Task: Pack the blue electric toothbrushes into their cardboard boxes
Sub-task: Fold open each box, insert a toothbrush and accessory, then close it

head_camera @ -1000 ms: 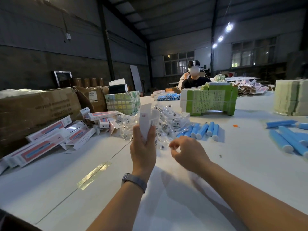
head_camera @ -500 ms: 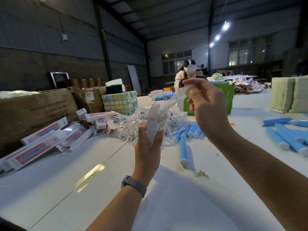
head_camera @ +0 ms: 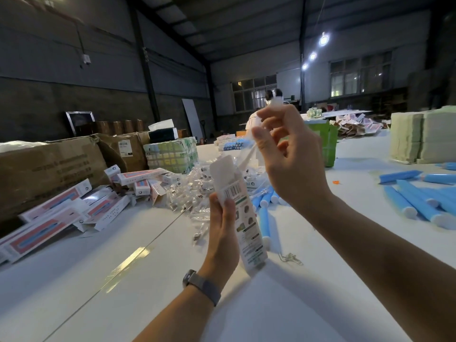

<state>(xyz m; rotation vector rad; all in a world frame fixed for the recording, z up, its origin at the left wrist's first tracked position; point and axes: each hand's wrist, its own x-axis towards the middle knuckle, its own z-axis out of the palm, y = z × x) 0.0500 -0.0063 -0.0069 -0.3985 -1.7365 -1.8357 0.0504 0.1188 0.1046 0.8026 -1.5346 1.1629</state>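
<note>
White table (head_camera: pixel 103 280) w/ blue toothbrushes (head_camera: pixel 417 206). Our left hand (head_camera: pixel 223 233) grips upright box (head_camera: pixel 238 208); right hand (head_camera: pixel 288 159) pinches clear packet (head_camera: pixel 244 156) just above its open top.

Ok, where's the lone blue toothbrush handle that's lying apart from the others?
In the head view, the lone blue toothbrush handle lies on the white table at centre, just right of the white cardboard box held upright in the left hand.

We log a brown shipping carton (head_camera: pixel 47 174) at the tabletop's (head_camera: pixel 103 262) left edge, and a strapped green-and-white bundle (head_camera: pixel 170 155) behind it. Toward the far edge we list a green box (head_camera: pixel 329 141). A pale green stack (head_camera: pixel 422 137) stands at the far right edge. Mid-table we record a heap of clear plastic bags (head_camera: pixel 190 191).
</note>
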